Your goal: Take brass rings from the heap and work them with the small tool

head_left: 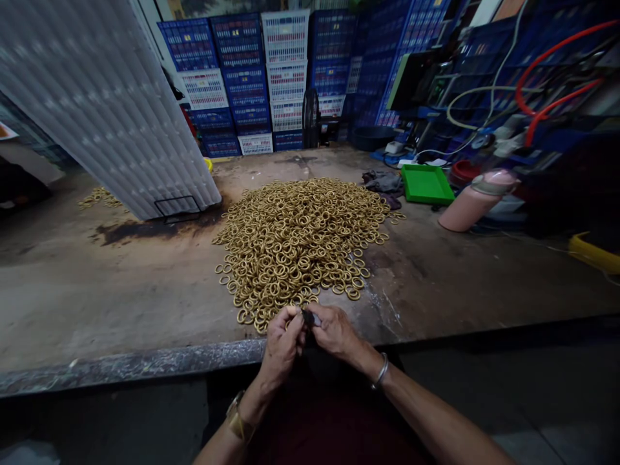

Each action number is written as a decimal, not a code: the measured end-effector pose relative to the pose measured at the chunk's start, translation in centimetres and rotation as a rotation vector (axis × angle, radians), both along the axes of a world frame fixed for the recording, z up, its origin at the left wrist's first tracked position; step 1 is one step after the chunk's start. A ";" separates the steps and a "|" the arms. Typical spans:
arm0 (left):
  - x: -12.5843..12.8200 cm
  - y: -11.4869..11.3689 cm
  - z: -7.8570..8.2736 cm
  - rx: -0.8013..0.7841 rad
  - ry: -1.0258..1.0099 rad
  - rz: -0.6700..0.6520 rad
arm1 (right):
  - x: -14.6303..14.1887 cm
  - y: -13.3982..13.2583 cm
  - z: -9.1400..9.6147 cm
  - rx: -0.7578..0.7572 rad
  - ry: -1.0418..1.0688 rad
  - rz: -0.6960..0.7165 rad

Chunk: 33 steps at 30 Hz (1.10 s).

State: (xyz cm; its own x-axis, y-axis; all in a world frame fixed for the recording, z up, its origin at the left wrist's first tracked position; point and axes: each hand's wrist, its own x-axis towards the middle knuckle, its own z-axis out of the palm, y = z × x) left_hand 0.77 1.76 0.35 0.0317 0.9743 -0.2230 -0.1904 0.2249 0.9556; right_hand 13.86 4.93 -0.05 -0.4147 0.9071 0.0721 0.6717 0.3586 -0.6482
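Close together over the table's front edge, both of my hands are closed in a pinch. My right hand [335,332] grips a small dark object with a greyish part [312,319], its kind too unclear to name. My left hand [282,341] has thumb and fingers pressed together against the other end of that object; whatever else it pinches is hidden. Just beyond my fingertips lies a large heap of brass-coloured metal rings [300,232], the nearest ones almost touching my left hand.
A tall ribbed translucent stack [116,97] leans at left by a wire stand [178,208], with more rings [99,197] behind. On the right are a green tray [426,184], a dark rag [385,182], a pink bottle [477,200] and red hoses [527,84]. Crates [249,84] line the back.
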 end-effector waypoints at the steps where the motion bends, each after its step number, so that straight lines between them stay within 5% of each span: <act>1: 0.0 -0.1 0.1 0.003 0.012 0.006 | 0.0 0.1 0.0 -0.001 -0.023 0.000; 10: -0.3 -0.8 2.1 -0.078 -0.310 -0.029 | 1.9 1.6 -1.0 0.065 -0.174 -0.217; 15: -0.9 0.1 1.6 -0.172 -0.476 0.051 | 1.9 2.2 -1.0 0.060 -0.239 -0.312; 33: -1.4 0.4 0.7 -0.236 -0.592 -0.019 | 1.1 2.7 -0.6 0.075 -0.429 -0.257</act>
